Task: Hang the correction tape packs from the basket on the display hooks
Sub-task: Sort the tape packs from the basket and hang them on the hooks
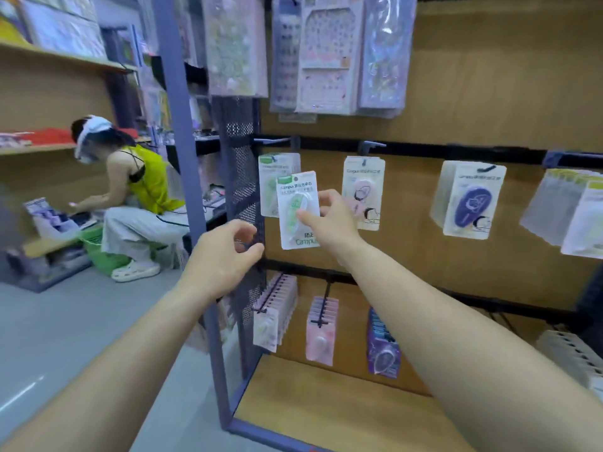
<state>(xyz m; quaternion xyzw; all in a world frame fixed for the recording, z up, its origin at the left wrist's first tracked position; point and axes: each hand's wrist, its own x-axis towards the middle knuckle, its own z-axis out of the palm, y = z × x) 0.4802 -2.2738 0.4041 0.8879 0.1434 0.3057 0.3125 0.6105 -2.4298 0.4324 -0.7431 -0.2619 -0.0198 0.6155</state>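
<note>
Two hands up, one loaded. My left hand (225, 256) hovers low and left of the grip, in front of the mesh panel (243, 177), fingers loosely curled with nothing in them. Up and left of the grip sits the hook (277, 140), with a hung green pack (270, 177) already on it. The held green pack (298, 210) overlaps that one's lower right part. Its long axis is near upright, with the hang-hole end above the pinch. My right hand (332, 216) pinches its right edge about mid-height, thumb on the face. I judge the top end must go up and left to meet the hook tip, and the right hand is the nearer one. Right of the grip hang a pink pack (362, 190) and, further off, a purple pack (470, 200).
</note>
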